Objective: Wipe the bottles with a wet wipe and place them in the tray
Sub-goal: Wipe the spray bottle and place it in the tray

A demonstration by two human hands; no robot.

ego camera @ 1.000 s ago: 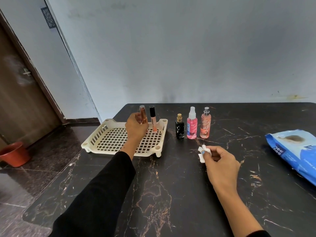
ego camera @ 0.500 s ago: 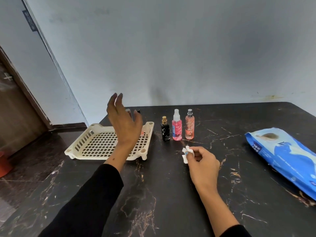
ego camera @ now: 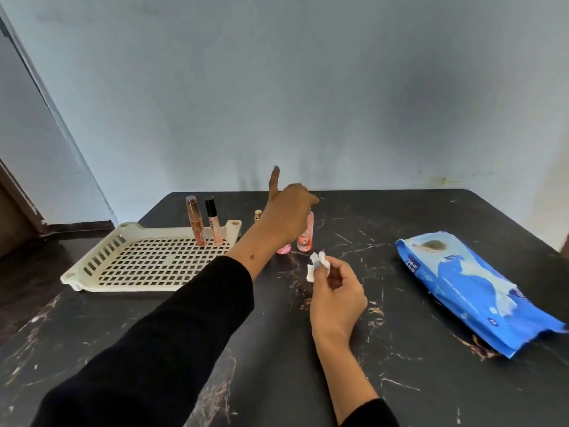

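A cream slotted tray (ego camera: 92, 274) lies on the black marble table. Two slim tubes stand in its far right corner, one with a copper cap (ego camera: 194, 221) and one with a black cap (ego camera: 212, 221). To the tray's right stand a black bottle, only its gold cap (ego camera: 258, 214) showing, a pink spray bottle (ego camera: 283, 248) and a peach spray bottle (ego camera: 305, 238). My left hand (ego camera: 286, 217) reaches across them, thumb up, fingers curled at the peach bottle's top; the pink bottle is mostly hidden behind it. My right hand (ego camera: 335, 298) pinches a crumpled white wet wipe (ego camera: 317, 266) just in front of the bottles.
A blue pack of wet wipes (ego camera: 474, 288) lies on the table's right side. The table (ego camera: 277, 349) backs onto a pale wall. A door frame and floor lie to the left, beyond the table's left edge.
My left hand has let go of the copper-capped tube in the tray, lifted, and swung right over the standing bottles. My right hand keeps the wipe in much the same place.
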